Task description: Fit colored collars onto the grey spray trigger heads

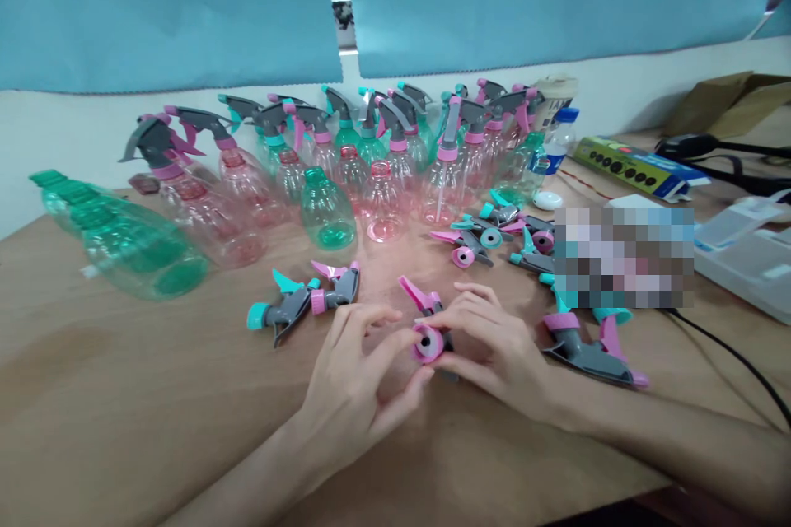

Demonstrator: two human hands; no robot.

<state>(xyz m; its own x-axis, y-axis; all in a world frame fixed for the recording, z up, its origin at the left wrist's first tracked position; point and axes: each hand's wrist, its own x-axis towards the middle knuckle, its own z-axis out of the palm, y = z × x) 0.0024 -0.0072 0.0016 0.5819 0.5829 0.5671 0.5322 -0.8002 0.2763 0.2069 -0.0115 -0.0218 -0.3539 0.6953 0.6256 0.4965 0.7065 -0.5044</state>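
Between my two hands is a pink-and-grey trigger spray head, its pink collar facing me and its pink trigger pointing up. My left hand pinches the collar from the left with thumb and fingers. From the right, my right hand grips the same spray head around its grey body. Just beyond my left hand lie a teal-and-grey spray head and a pink-and-grey one. Another pink-and-grey spray head rests beside my right forearm, with several more loose heads further back.
Clear pink and green bottles, many with spray heads on, stand along the wall; an open green bottle is in front. Green bottles lie at left. A water bottle, yellow-green box, plastic container and black cable are at right.
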